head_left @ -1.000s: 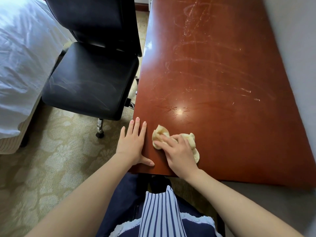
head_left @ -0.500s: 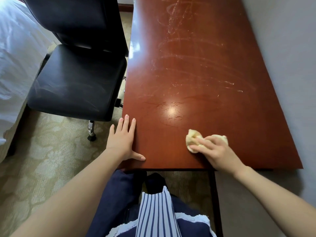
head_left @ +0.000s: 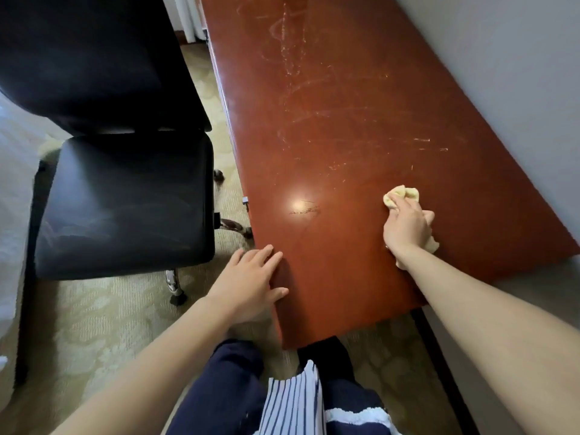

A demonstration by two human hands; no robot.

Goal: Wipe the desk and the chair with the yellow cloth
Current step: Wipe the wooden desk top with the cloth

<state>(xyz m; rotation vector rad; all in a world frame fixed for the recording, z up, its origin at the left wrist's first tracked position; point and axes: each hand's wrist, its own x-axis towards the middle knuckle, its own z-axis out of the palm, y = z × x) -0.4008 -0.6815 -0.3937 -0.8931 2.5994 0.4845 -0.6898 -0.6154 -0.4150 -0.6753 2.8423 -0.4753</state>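
Observation:
The long reddish-brown desk (head_left: 345,127) runs away from me along the wall, its top streaked with pale wipe marks. My right hand (head_left: 408,229) presses the crumpled yellow cloth (head_left: 400,196) onto the desk near its right front part, fingers curled over it. My left hand (head_left: 251,281) rests flat with straight fingers on the desk's near left corner. The black chair (head_left: 125,202) stands left of the desk, seat and backrest facing me.
A grey wall (head_left: 508,73) borders the desk on the right. White bedding (head_left: 12,183) lies at the far left behind the chair. Patterned beige carpet (head_left: 94,324) covers the floor. The chair's chrome legs and castors (head_left: 177,296) stick out near the desk.
My right hand has swept the cloth from the desk's near left corner to its right side and a little farther away. My left hand has stayed at the corner.

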